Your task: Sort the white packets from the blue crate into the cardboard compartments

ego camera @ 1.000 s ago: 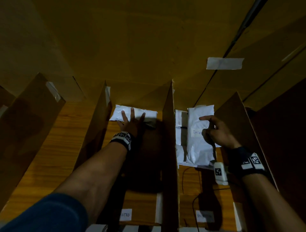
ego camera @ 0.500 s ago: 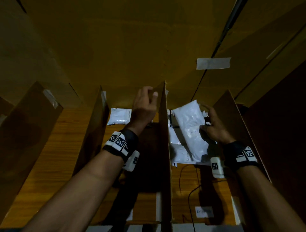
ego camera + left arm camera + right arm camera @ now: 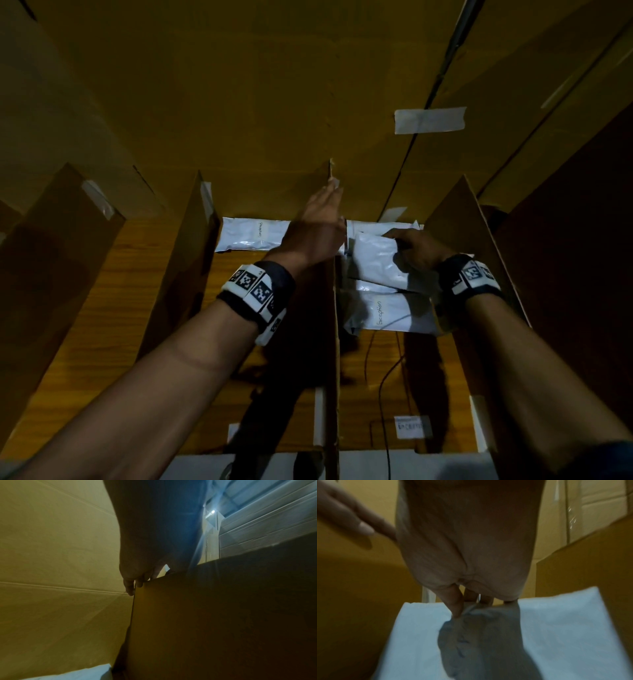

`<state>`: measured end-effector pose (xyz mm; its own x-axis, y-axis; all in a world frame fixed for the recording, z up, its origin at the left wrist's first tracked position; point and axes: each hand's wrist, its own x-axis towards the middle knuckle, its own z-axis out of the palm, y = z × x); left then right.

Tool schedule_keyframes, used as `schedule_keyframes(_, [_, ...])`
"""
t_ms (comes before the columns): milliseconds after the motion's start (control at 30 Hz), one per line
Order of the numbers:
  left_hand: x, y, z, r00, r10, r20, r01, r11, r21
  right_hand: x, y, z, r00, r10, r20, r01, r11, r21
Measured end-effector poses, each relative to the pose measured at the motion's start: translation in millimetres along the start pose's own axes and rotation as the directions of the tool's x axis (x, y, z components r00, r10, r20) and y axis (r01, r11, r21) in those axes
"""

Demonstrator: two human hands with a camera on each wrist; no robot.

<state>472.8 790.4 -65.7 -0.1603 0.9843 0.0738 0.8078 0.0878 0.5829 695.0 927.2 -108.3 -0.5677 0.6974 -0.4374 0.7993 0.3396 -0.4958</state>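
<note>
Under the right hand (image 3: 419, 251), at the far end of the right-hand compartment, lies the top packet (image 3: 373, 260) of a small pile of white packets. This packet sits directly beneath the fingers, slightly skewed, with its long axis running roughly from the far wall toward the person. A second packet marked "Exception" (image 3: 394, 313) lies nearer the person, partly under the first and crosswise to it. The right hand is palm-down with fingers bent onto the packet; the right wrist view shows the fingertips (image 3: 456, 609) gathering a fold of the top packet (image 3: 556, 622), so the hand pinches it rather than merely resting on it.

The left hand (image 3: 317, 229) is across the central divider (image 3: 334, 342) from that pile. It reaches upward and forward, fingers extended, and the left wrist view shows the fingertips (image 3: 132, 586) at the far top corner of the divider (image 3: 205, 615), touching its edge. It holds no packet. One more packet (image 3: 255, 234) lies flat across the far end of the middle compartment, below and to the left of this hand.

The right hand is therefore the nearer one for any adjustment of the pile. The likely step is squaring the top packet against the far wall; the divider stands close on its left, so lateral room appears limited. The blue crate is not in view.
</note>
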Motion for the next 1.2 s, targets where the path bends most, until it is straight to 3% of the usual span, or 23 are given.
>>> schedule_keyframes(133, [-2.0, 2.3, -0.2, 1.000, -0.004, 0.006, 0.004, 1.000, 0.000, 15.6, 4.6, 20.1, 0.999, -0.031, 0.027, 0.035, 0.980, -0.194])
schedule_keyframes(267, [-2.6, 4.7, -1.0, 1.000, -0.026, 0.015, 0.026, 1.000, -0.006, 0.7, 9.3, 38.4, 0.978, -0.028, -0.208, -0.029, 0.963, -0.267])
schedule_keyframes(433, [-5.0, 6.4, -2.6, 0.999, -0.049, 0.021, 0.050, 0.998, -0.027, -1.4, 39.6, 67.3, 0.997, -0.021, -0.073, -0.002, 0.952, -0.305])
schedule_keyframes(667, [-5.3, 6.6, -4.5, 0.998, -0.065, 0.023, 0.065, 0.998, -0.015, -5.1, 31.6, 88.6, 0.994, -0.079, -0.078, 0.047, 0.936, -0.348])
schedule_keyframes(833, [-5.8, 2.6, -2.9, 0.997, -0.070, 0.018, 0.070, 0.998, -0.008, 21.0, 62.3, 121.2, 0.997, -0.072, 0.025, 0.076, 0.925, -0.373])
schedule_keyframes(900, [-5.3, 1.9, -3.7, 0.997, -0.071, 0.020, 0.071, 0.997, 0.006, 9.6, 47.0, 120.6, 1.000, -0.009, -0.009, 0.006, 0.945, -0.326])
schedule_keyframes(1033, [-4.0, 2.3, -3.1, 0.997, -0.073, 0.035, 0.072, 0.997, 0.023, -12.4, 21.7, 114.2, 0.999, 0.038, 0.023, -0.025, 0.907, -0.420])
schedule_keyframes(1200, [-6.3, 1.7, -5.6, 0.995, -0.080, 0.053, 0.079, 0.997, 0.010, -14.8, 22.3, 109.6, 0.998, 0.005, 0.067, 0.024, 0.904, -0.428])
